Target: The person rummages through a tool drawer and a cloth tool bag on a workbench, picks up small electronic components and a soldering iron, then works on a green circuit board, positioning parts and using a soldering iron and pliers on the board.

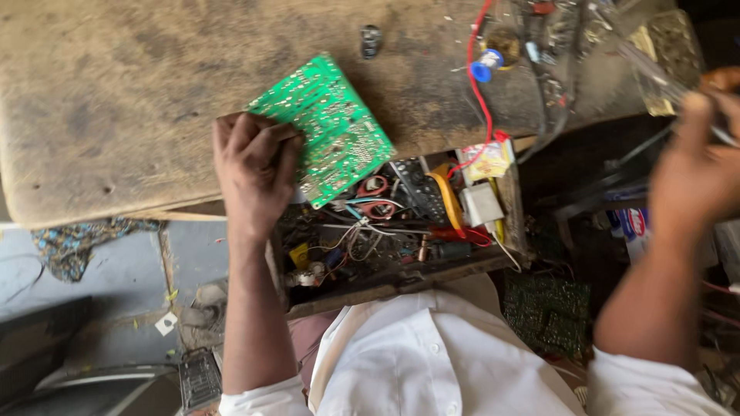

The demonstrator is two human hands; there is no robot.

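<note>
Left hand (254, 166) pinches green circuit board (327, 127) at its edge, above open parts drawer (401, 281). Right hand (697, 173) closed around thin tool (655, 77).

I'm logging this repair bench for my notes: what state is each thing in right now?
Left hand: gripping the board's edge.
Green circuit board: solder side up, lying tilted on the worn tabletop.
Right hand: raised at the right edge, closed on a thin tool; blurred.
Wooden drawer: pulled open, crammed with wires and parts.
Red wire: loose, trailing across the tabletop into the drawer.
</note>
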